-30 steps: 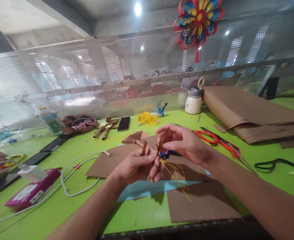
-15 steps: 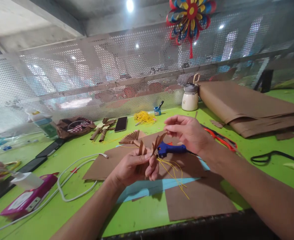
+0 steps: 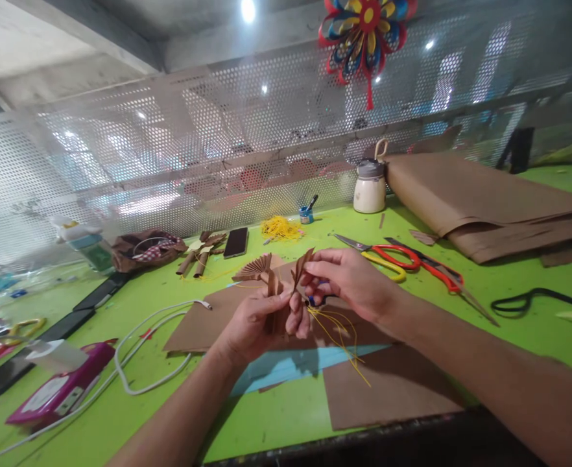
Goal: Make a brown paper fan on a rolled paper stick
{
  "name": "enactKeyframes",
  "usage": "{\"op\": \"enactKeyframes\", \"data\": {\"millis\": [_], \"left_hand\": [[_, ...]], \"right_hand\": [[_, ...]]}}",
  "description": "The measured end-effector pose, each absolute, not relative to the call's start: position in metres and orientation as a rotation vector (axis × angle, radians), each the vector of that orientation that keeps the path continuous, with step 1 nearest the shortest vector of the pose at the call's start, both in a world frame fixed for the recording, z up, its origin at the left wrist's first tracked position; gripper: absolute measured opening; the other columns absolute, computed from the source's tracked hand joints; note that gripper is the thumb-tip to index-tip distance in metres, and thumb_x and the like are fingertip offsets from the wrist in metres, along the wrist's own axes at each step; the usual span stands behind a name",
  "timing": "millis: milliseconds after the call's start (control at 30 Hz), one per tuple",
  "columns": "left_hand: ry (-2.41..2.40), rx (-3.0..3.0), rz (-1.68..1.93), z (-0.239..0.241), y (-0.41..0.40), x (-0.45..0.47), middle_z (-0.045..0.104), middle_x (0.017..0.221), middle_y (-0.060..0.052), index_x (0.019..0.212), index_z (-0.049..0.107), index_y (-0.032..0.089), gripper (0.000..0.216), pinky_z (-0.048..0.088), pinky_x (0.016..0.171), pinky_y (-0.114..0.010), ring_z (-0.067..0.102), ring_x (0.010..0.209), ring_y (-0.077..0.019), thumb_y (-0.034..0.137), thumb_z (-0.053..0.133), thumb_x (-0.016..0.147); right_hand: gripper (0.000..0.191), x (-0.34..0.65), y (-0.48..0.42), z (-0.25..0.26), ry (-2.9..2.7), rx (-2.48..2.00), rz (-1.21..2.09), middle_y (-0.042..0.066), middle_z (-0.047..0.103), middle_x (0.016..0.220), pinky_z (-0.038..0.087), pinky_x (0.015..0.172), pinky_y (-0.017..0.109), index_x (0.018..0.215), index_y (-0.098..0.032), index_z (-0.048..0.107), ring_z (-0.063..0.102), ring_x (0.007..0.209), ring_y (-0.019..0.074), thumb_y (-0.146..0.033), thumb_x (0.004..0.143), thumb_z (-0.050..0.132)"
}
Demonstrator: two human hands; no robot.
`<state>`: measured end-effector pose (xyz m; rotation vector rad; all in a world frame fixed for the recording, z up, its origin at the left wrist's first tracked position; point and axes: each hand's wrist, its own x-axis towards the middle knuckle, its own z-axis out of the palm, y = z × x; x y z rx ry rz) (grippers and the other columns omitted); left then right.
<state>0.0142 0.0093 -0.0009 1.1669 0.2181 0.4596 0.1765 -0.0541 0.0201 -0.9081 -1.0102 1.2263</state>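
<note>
A piece of folded brown paper (image 3: 298,269) stands up from the fingers of my left hand (image 3: 251,321), which are closed round its lower part. My right hand (image 3: 351,279) has its thumb and fingertips bent in against the paper's right edge. Thin yellow strings (image 3: 339,332) trail down to the right from below the fingers. Just behind the left hand lies a pleated brown paper fan (image 3: 254,267). A blue glue gun (image 3: 321,295) is mostly covered by my right hand. Beneath both hands are brown paper sheets (image 3: 196,321) and a light blue sheet (image 3: 286,368).
Scissors with yellow and red handles (image 3: 395,256) lie right of my hand. A large folded brown paper stack (image 3: 490,194) and a white jar (image 3: 369,188) stand behind. Leftward are a purple power strip (image 3: 62,383), a white cable (image 3: 125,373) and a phone (image 3: 236,242).
My right hand has moved left and down, closer to my left hand, uncovering more of the scissors. Another person's hand at the left edge has gone from view.
</note>
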Motion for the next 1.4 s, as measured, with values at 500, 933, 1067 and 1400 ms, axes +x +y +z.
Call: {"op": "enactKeyframes", "data": {"millis": [500,933,1067,1400], "left_hand": [[0.422,1.355,0.568,-0.003,0.008,0.018,0.055,0.056,0.000,0.070,0.055,0.013,0.022,0.043,0.062,-0.022,0.060,0.061,-0.0135,0.029,0.057,0.086],[0.505,1.547,0.764,-0.006,0.008,0.020,0.057,0.057,-0.001,0.069,0.059,0.013,0.029,0.041,0.059,-0.022,0.054,0.057,-0.0108,0.038,0.059,0.083],[0.601,1.709,0.824,-0.007,0.004,0.022,0.057,0.053,-0.001,0.061,0.057,0.013,0.037,0.037,0.050,-0.021,0.049,0.049,-0.0085,0.044,0.063,0.079],[0.522,1.544,0.672,-0.003,-0.002,0.024,0.060,0.053,-0.001,0.072,0.059,0.013,0.029,0.035,0.048,-0.020,0.051,0.048,-0.0089,0.040,0.060,0.082]], "right_hand": [[0.017,0.174,-0.046,0.012,-0.907,-0.916,1.106,0.003,0.062,0.059,0.044,0.049,0.022,0.058,-0.014,0.062,0.055,0.052,0.0098,-0.026,0.068,0.067],[0.036,0.165,-0.046,0.000,-0.979,-0.759,1.252,0.003,0.065,0.063,0.049,0.056,0.025,0.071,-0.014,0.066,0.059,0.056,0.0116,-0.050,0.075,0.067],[0.026,0.151,-0.052,-0.004,-0.959,-0.870,1.172,-0.001,0.061,0.053,0.047,0.051,0.026,0.066,-0.014,0.064,0.056,0.047,0.0111,-0.036,0.066,0.078],[0.027,0.169,-0.047,0.003,-0.865,-0.940,1.041,-0.003,0.054,0.052,0.033,0.043,0.023,0.054,-0.015,0.061,0.041,0.044,0.0058,-0.029,0.057,0.083]]}}
